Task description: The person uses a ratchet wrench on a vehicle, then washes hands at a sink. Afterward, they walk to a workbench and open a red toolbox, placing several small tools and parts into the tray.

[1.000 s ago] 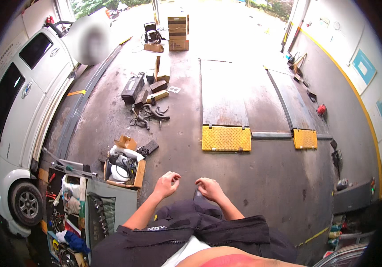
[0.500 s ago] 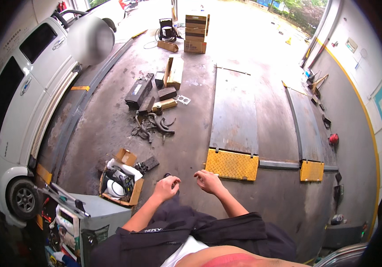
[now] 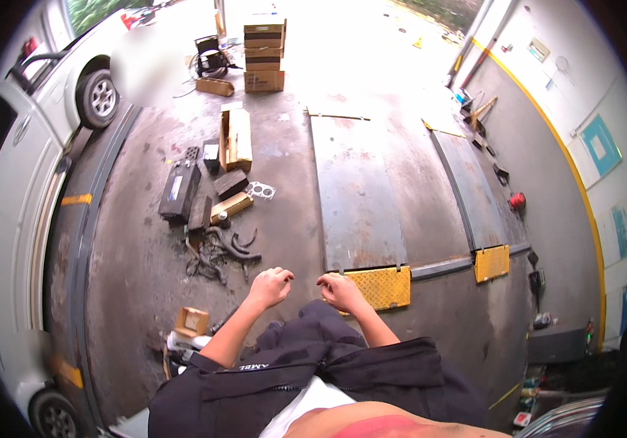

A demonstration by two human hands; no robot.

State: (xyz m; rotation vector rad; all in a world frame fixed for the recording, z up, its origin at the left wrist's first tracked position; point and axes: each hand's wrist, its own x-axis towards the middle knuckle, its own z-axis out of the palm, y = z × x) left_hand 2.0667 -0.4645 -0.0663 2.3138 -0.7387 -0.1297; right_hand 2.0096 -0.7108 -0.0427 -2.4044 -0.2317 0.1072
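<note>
**Two hands bunch a dark garment over a workshop floor**

The left hand (image 3: pixel 269 286) and the right hand (image 3: pixel 341 290) are raised side by side in front of the body, a narrow gap between them, both curled into loose fists. Each seems to pinch the top edge of a black jacket (image 3: pixel 306 358), though the fingers fold inward and the grip itself is hard to make out. The jacket hangs straight below the hands and spreads toward the person's chest, its long axis running from the hands back toward the body. The cloth looks soft, matte and creased, with a paler lining showing near the bottom edge of the view. Neither hand is clearly nearer to it; both sit at its upper hem, left and right of the middle.

Beyond the hands lies a stained grey concrete floor (image 3: pixel 138 277). Just past the right hand is a yellow studded ramp plate (image 3: pixel 382 285), the near end of a long steel lift platform (image 3: pixel 353 190); a second platform with its own yellow plate (image 3: pixel 491 263) runs parallel to the right. Ahead and left of the left hand sits a tangle of dark rubber hoses (image 3: pixel 218 252), then a black car battery (image 3: pixel 180 190) and a long cardboard box (image 3: pixel 237 139), all well apart from the hands. A small open carton (image 3: pixel 191 321) rests near the left forearm. A white van (image 3: pixel 14 190) stands along the left edge
</note>
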